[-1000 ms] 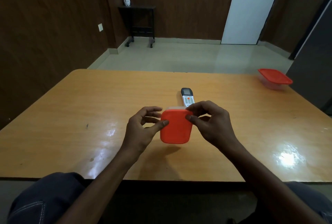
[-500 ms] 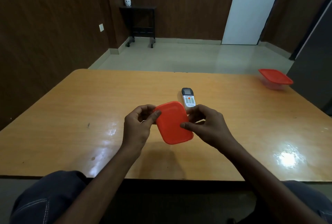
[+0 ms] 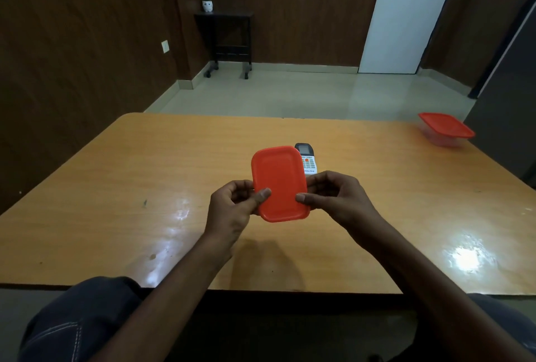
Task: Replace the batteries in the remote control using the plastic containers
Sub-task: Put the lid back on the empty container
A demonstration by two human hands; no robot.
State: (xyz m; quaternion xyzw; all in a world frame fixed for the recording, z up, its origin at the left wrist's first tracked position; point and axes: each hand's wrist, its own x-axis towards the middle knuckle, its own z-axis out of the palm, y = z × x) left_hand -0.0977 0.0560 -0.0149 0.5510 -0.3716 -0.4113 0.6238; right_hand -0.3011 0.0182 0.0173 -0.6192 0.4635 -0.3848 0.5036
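Note:
I hold a small plastic container with an orange lid above the wooden table, its lid tilted up toward me so the clear body is hidden behind it. My left hand grips its left edge with the thumb on the lid. On the other side, my right hand pinches the right edge. A white remote control with a dark screen end lies on the table just behind the container, partly covered by it. A second clear container with an orange lid sits at the table's far right corner.
Beyond the table's far edge is tiled floor, a dark side table with a small white pot against the wall, and a white door. My knees in dark trousers are under the near edge.
The container has been lifted and tipped back, so its lid now faces me more fully and stands higher in front of the remote. Both hands shifted lower along its sides.

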